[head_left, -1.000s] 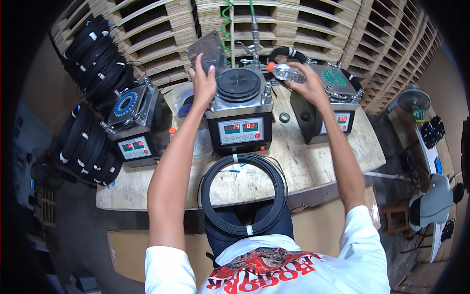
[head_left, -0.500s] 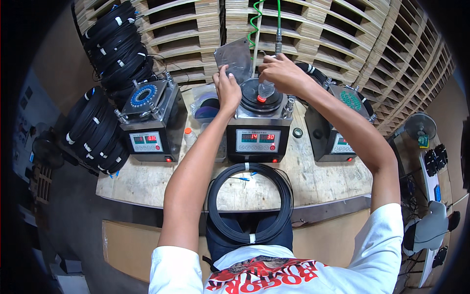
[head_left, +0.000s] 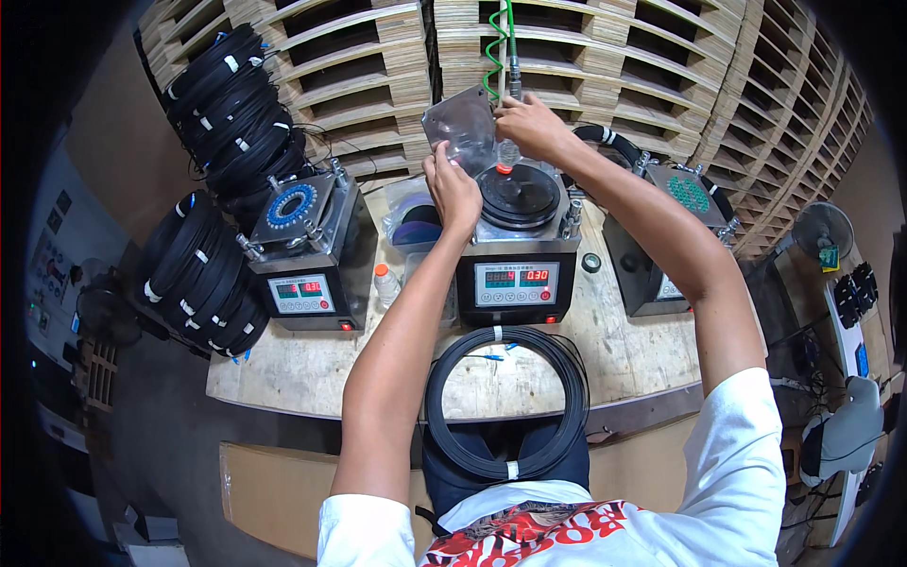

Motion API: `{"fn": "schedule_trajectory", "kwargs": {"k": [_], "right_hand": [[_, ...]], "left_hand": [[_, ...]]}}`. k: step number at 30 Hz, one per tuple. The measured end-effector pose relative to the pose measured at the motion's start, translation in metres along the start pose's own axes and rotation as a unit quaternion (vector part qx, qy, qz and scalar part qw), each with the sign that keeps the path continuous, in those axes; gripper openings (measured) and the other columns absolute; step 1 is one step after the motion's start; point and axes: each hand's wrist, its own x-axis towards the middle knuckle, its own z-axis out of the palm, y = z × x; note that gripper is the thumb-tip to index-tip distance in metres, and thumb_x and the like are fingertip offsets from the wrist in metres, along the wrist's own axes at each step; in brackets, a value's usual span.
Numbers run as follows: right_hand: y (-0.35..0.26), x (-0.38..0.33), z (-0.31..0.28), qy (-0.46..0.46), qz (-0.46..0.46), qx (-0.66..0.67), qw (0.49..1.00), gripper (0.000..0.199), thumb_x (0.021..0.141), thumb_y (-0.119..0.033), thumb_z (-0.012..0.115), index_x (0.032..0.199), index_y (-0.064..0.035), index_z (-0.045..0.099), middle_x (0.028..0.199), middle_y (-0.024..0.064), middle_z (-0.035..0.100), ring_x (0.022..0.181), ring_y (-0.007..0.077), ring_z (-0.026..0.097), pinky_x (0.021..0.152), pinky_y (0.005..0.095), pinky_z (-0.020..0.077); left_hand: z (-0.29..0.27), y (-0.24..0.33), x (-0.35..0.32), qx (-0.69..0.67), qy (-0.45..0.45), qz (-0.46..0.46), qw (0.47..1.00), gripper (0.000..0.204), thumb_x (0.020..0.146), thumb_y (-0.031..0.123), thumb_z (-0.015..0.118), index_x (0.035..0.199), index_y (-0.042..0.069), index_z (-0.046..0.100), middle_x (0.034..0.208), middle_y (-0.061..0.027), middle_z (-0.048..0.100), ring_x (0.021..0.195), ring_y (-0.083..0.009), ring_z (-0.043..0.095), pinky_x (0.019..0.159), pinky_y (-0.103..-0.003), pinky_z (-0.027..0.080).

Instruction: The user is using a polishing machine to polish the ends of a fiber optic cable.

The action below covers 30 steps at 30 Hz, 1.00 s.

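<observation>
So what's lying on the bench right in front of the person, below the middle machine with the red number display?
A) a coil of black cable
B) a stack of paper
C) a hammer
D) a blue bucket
A: a big coil of black cable lies on the wooden bench just below the middle machine, while the left hand and right hand work above it.

Both bare forearms reach forward from short white sleeves, elbows bent slightly outward. The left hand (head_left: 453, 189) is raised with its back toward the camera, fingers curled upward in a pinch. The right hand (head_left: 529, 125) sits just beyond it (a little higher in view), knuckles up, fingers closed downward.
</observation>
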Motion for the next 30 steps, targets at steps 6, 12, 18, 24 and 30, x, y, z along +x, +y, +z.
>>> {"fn": "schedule_trajectory", "kwargs": {"k": [6,12,18,24,30], "right_hand": [[0.023,-0.041,0.0,-0.018,-0.004,-0.025,1.0,0.021,0.075,-0.006,0.072,0.092,-0.0184,0.074,0.104,-0.0027,0.066,0.121,0.019,0.052,0.09,0.0466,0.0433],[-0.011,-0.065,-0.042,-0.061,-0.031,-0.024,0.997,0.034,0.071,-0.001,0.07,0.098,-0.0198,0.078,0.113,-0.0017,0.064,0.121,0.019,0.051,0.098,0.0385,0.039],[-0.02,-0.071,-0.046,-0.028,-0.045,-0.004,0.999,0.03,0.073,-0.006,0.075,0.101,-0.0172,0.075,0.113,-0.0003,0.065,0.123,0.0209,0.051,0.093,0.0447,0.0416],[0.02,-0.143,0.004,-0.008,0.222,0.349,0.911,0.059,0.074,-0.013,0.082,0.129,-0.0139,0.062,0.118,0.0088,0.067,0.116,0.0294,0.061,0.094,0.0424,0.0475],[-0.025,-0.233,0.07,0.179,0.376,0.567,0.711,0.06,0.081,-0.012,0.081,0.134,-0.0015,0.055,0.118,0.0082,0.067,0.108,0.015,0.062,0.095,0.0312,0.0476]], "left_hand": [[-0.001,0.005,-0.003,0.025,0.009,-0.02,0.999,0.034,0.096,0.004,0.047,0.13,0.008,0.052,0.126,-0.0188,0.053,0.113,-0.0403,0.057,0.094,-0.047,0.046],[-0.003,0.002,0.001,0.056,0.012,-0.018,0.998,0.032,0.099,0.01,0.045,0.129,0.01,0.053,0.125,-0.0177,0.054,0.112,-0.0396,0.057,0.093,-0.048,0.046],[-0.001,0.001,-0.001,0.054,0.01,-0.001,0.998,0.034,0.097,0.007,0.045,0.13,0.008,0.052,0.122,-0.0188,0.053,0.112,-0.0399,0.055,0.096,-0.047,0.044],[0.005,0.005,-0.003,0.026,0.006,0.026,0.999,0.037,0.094,0.001,0.046,0.131,0.003,0.051,0.12,-0.0229,0.052,0.115,-0.0406,0.053,0.1,-0.045,0.041],[-0.005,-0.003,-0.001,0.046,0.015,0.027,0.998,0.037,0.095,0.001,0.046,0.131,0.002,0.052,0.122,-0.0233,0.053,0.114,-0.0409,0.054,0.101,-0.046,0.04]]}}
